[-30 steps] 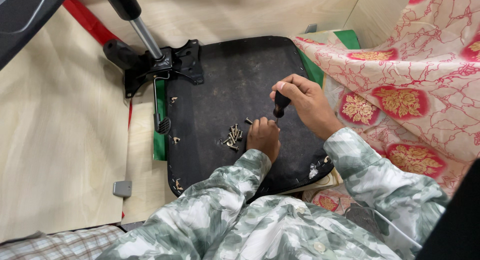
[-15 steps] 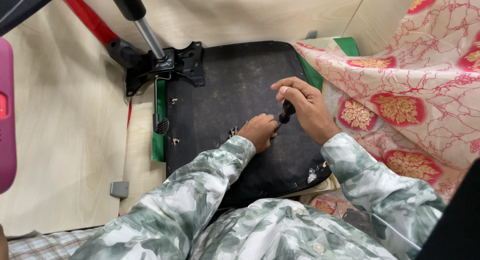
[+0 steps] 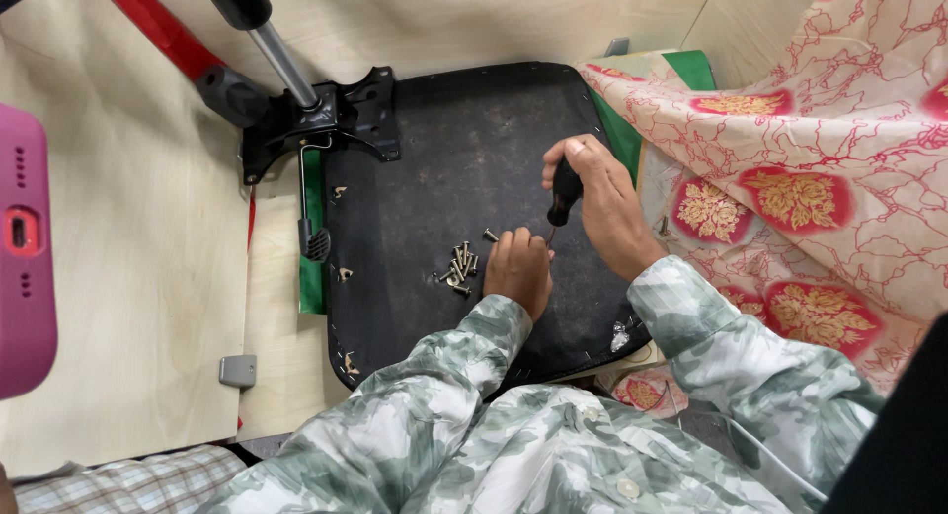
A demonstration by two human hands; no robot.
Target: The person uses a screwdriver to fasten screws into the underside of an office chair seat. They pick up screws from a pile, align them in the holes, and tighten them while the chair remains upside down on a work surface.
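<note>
Right hand grips black-handled screwdriver; left hand fingers probably pinch a screw on black seat underside, beside loose screws.

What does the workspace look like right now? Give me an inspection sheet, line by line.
Surface: black seat underside lying flat on pale wooden panels.
Job's things: black-handled screwdriver; screws piled on the seat; metal bracket with gas cylinder at the seat's far left corner.
Clutter: small grey plastic piece; red bar.
Grippers: right hand grips the screwdriver; left hand at its tip, beside the screws.
Cables: nothing seen.
Surroundings: floral red cloth; pink phone at left edge.
</note>
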